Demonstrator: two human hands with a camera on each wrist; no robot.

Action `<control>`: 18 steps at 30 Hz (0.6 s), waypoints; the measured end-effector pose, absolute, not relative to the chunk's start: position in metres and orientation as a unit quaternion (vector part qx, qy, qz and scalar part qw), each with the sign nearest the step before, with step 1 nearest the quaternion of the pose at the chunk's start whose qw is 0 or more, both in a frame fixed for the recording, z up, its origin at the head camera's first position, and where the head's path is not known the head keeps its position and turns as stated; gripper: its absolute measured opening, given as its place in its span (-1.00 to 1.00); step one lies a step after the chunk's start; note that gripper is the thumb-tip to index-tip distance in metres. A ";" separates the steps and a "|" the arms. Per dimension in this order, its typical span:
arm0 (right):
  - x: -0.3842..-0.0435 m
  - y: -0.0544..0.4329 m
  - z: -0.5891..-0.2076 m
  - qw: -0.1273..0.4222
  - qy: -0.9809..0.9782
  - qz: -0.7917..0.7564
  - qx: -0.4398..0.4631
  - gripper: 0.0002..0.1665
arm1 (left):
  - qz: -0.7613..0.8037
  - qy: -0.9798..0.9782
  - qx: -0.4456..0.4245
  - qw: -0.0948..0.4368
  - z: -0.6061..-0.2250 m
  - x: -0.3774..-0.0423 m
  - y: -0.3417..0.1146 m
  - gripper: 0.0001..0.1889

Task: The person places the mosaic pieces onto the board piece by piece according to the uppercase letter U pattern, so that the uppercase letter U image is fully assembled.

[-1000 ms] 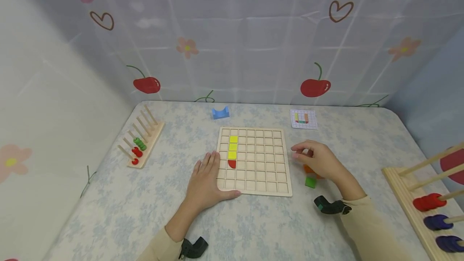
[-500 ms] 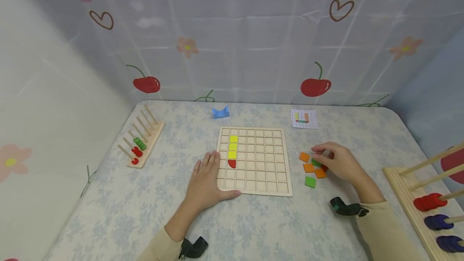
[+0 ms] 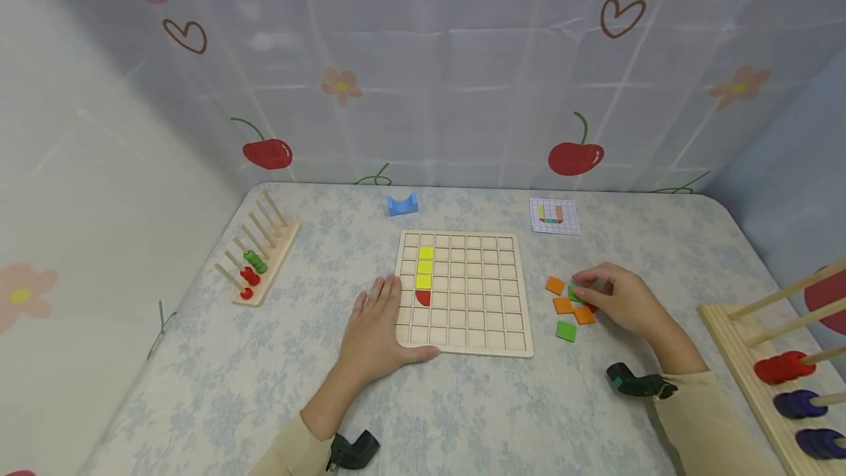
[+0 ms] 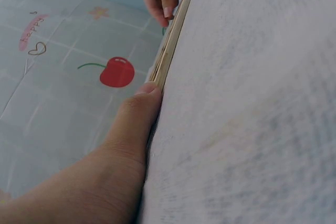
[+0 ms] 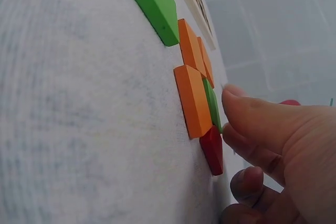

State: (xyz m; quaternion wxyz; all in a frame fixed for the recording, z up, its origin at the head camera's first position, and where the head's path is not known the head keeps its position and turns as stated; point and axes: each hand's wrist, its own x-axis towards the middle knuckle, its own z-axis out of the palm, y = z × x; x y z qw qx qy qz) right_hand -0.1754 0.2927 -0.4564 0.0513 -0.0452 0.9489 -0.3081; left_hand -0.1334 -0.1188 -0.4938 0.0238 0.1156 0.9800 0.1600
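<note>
- Head: the right hand (image 3: 617, 301) is nearer the half-covered green tile (image 3: 573, 295), which lies at its fingertips, between the grid board's right edge and the tabletop's (image 3: 476, 417) right edge; its long axis cannot be told. The left hand (image 3: 371, 333) lies straight-fingered along the grid board's (image 3: 476, 300) left edge. Cells near that edge hold three yellow tiles (image 3: 424, 267) and a red rounded piece (image 3: 423, 298).
- Left wrist: the left thumb touches the board's edge.
- Right wrist: bent thumb and finger hover close beside the green tile; whether they pinch it, I cannot tell. An orange tile (image 5: 193, 102) touches it.
</note>
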 end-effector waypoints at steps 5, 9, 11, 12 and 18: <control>-0.175 0.295 -0.459 0.054 0.949 -0.305 -0.050 -0.64 | 0.163 0.980 0.115 0.025 -0.494 -0.134 -0.119 0.48; -0.176 0.294 -0.459 0.058 0.951 -0.299 -0.053 -0.61 | 0.160 0.980 0.115 0.027 -0.495 -0.134 -0.119 0.48; -0.176 0.294 -0.459 0.060 0.951 -0.297 -0.055 -0.61 | 0.158 0.980 0.116 0.027 -0.495 -0.134 -0.119 0.48; -0.176 0.293 -0.459 0.060 0.951 -0.297 -0.056 -0.61 | 0.156 0.980 0.116 0.027 -0.496 -0.134 -0.119 0.49; -0.176 0.291 -0.458 0.062 0.950 -0.301 -0.056 -0.69 | 0.154 0.981 0.117 0.027 -0.496 -0.134 -0.120 0.49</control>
